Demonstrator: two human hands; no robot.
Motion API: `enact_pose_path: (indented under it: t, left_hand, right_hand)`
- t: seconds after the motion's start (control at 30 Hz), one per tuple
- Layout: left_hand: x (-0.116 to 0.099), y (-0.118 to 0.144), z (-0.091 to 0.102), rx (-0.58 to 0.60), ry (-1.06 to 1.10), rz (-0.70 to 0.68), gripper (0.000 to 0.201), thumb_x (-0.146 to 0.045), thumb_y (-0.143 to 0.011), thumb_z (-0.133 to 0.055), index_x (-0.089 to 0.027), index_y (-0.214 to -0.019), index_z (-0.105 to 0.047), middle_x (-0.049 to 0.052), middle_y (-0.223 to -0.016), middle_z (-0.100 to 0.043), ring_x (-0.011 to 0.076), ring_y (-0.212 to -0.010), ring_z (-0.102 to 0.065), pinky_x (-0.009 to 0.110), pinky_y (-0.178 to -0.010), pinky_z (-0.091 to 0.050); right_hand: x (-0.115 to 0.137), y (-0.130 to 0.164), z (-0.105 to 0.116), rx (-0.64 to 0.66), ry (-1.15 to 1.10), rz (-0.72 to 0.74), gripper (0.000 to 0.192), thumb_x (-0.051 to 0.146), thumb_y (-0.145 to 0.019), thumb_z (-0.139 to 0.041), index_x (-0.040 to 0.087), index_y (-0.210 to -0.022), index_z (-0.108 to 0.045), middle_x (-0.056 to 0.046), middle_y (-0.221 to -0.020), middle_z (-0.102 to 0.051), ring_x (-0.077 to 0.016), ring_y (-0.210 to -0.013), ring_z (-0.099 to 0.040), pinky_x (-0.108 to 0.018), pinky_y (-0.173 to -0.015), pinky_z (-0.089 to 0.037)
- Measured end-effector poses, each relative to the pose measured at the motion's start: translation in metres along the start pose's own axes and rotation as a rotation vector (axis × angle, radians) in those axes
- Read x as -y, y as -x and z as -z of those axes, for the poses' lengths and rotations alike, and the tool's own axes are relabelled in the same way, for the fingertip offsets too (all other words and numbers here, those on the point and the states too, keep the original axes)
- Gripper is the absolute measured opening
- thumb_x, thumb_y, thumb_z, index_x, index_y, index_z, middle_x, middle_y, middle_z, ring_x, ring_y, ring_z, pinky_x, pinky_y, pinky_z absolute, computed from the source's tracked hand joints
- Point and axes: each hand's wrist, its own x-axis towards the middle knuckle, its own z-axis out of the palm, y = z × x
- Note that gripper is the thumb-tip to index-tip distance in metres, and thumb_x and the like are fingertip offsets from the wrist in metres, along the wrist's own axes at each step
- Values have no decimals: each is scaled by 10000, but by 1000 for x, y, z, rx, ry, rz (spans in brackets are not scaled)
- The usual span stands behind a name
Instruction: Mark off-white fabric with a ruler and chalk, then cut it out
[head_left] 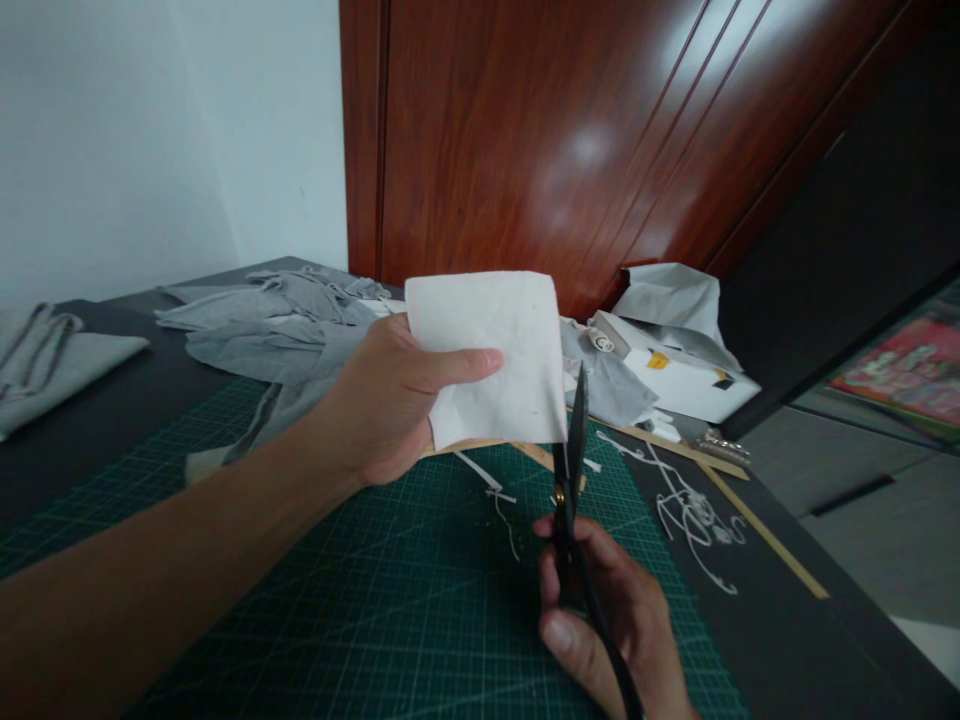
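Observation:
A white piece of fabric [495, 310], roughly square, is held up in front of me. My left hand [409, 385] grips it from its left side, with the thumb lying across the front and the other fingers hidden behind. My right hand [615, 610] holds a pair of black scissors [576, 450], blades pointing upward and slightly apart. The blades are at the lower right corner of the fabric; whether they touch it I cannot tell. Below lies a green cutting mat [390, 600] with white scraps [480, 470] and a thread [510, 525] on it.
Crumpled grey cloth [300, 310] lies at the back left, and folded cloth [60, 350] at the far left. A white box [675, 365] stands at the back right. Tangled white cord [694, 510] and a wooden ruler [765, 530] lie along the right side of the dark table [832, 660].

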Motion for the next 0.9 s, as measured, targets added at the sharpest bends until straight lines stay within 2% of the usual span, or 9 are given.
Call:
enact_pose_path:
  t: [0.43,0.9]
  left_hand:
    - [2,2,-1,19,-3,-3,422,-23,-731,-789,-90,-1147,-767,162,-1137,-824,354,-1000,-795,554,-971,-618]
    - [1,2,-2,-8,-10,-16,418,-28,-705,-808,-96,-1116,-781,158,-1147,-826,367,-1039,-789,559,-1002,-605]
  right_hand:
    - [-2,-2,-1,1,35,59,569,628,-769,-857,259,-1179,-717,43,-715,-566,-146,-567,-443,-286,-518,-316]
    - [2,2,0,3,30,20,499,600,-766,-860,296,-1138,-723,57,-703,-542,-139,-566,-400,-281,-524,-268]
